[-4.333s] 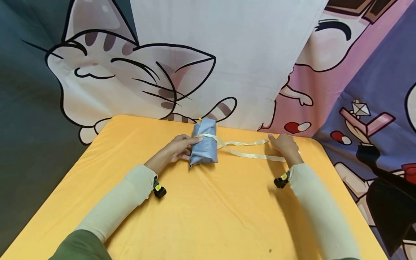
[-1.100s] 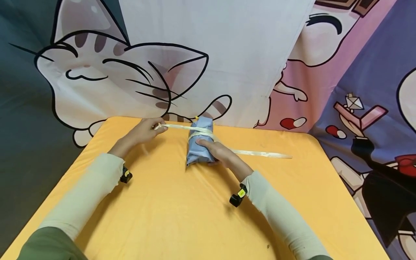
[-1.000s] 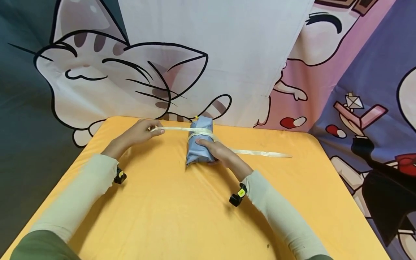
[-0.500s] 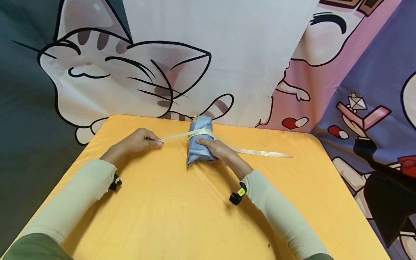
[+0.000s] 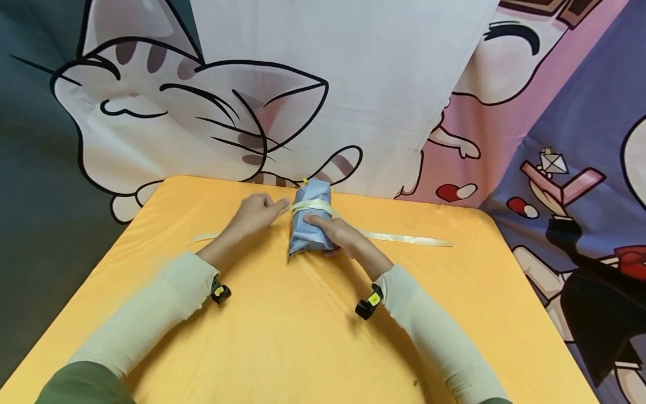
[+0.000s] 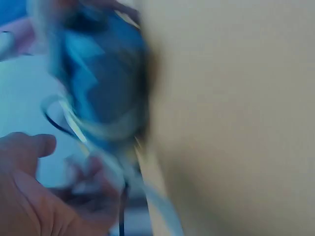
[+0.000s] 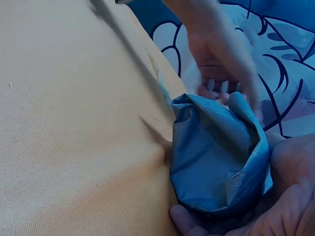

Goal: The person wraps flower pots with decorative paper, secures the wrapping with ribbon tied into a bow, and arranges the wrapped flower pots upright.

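Observation:
A small package in blue wrapping (image 5: 310, 235) stands near the back edge of the table, cream ribbon (image 5: 312, 205) wound around its middle. My right hand (image 5: 341, 232) grips its near right side, thumb on the front; the right wrist view shows fingers (image 7: 189, 223) under the folded end of the package. My left hand (image 5: 257, 213) is just left of the package, close to the ribbon. In the blurred left wrist view its thumb (image 6: 42, 145) and fingers stand apart, with the ribbon (image 6: 165, 209) running past them.
One ribbon tail (image 5: 409, 239) lies to the right on the yellow-covered table (image 5: 303, 331); another ribbon tail (image 5: 204, 237) lies on the left, partly behind the left forearm. A cartoon-printed cloth (image 5: 383, 101) hangs right behind the table.
My left hand drew the ribbon out to the left, let it go, and moved back right to the package. My right hand keeps its grip; seconds ago it held ribbon at the right.

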The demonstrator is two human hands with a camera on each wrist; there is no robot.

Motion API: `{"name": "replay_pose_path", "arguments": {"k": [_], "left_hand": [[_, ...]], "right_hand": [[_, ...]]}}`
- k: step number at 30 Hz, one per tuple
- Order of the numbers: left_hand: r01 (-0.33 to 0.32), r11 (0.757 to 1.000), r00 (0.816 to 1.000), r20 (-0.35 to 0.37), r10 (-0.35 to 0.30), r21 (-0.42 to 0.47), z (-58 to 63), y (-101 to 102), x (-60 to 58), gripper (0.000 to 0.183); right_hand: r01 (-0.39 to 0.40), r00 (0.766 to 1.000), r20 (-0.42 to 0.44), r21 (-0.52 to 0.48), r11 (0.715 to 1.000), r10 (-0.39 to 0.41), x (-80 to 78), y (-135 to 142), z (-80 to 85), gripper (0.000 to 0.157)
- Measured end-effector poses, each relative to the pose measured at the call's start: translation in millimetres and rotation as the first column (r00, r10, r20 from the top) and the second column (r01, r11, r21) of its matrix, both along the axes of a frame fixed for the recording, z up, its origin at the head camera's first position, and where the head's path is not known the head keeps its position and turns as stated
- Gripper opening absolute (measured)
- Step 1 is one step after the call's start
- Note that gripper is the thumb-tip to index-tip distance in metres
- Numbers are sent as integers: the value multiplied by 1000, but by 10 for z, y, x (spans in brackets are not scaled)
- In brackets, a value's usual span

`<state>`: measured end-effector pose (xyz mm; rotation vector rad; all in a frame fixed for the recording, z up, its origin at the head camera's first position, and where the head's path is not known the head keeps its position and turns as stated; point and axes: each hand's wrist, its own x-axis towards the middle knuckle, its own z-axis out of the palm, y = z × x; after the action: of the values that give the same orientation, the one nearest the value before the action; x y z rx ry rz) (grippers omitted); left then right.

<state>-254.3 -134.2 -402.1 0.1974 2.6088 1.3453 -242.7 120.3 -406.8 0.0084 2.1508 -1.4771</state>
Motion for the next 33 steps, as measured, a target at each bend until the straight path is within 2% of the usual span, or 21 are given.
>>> {"name": "replay_pose_path", "arguments": {"k": [1, 2, 4, 5, 6, 8, 10, 15, 20, 28, 33], "left_hand": [[-7, 999, 995, 103, 3, 47, 2, 74, 29, 68], [-10, 996, 977, 212, -8, 85, -3, 136, 49, 75], [-18, 987, 918, 394, -46, 158, -14, 235, 55, 87], [-29, 982, 893, 446, -58, 184, -22, 274, 48, 90], [-41, 978, 879, 473, -62, 204, -37, 307, 33, 93], [-65, 971, 870, 490, -59, 232, -72, 357, 4, 97], [-85, 963, 868, 493, -54, 255, -116, 393, -22, 97], [-104, 947, 870, 488, -61, 303, -203, 443, -53, 84], [-107, 932, 868, 489, -82, 346, -207, 454, -35, 79], [-77, 921, 859, 494, -133, 382, -211, 438, -54, 83], [-67, 912, 848, 504, -162, 405, -217, 386, -69, 71]], "right_hand": [[-5, 1000, 1, 0, 1000, 5, 2, -1, -2, 71], [-6, 1000, 0, 2, 1000, 6, 2, 0, -5, 70], [-3, 1000, -6, 4, 1000, 3, -4, 6, 2, 71], [-2, 1000, -9, 7, 1000, 2, -5, 12, 12, 72], [-2, 1000, -11, 8, 1000, 2, -5, 15, 20, 73], [-3, 1000, -11, 10, 1000, 3, -6, 21, 30, 74], [-13, 1000, -6, 8, 1000, 13, -7, 18, 26, 75], [-29, 1000, -5, 14, 999, 29, -5, 12, 2, 76], [-47, 998, -31, 10, 999, 48, -8, 40, -7, 76], [-61, 997, -47, 6, 998, 61, -18, 68, -5, 69], [-67, 997, -50, -7, 998, 66, -21, 74, -8, 64]]}}
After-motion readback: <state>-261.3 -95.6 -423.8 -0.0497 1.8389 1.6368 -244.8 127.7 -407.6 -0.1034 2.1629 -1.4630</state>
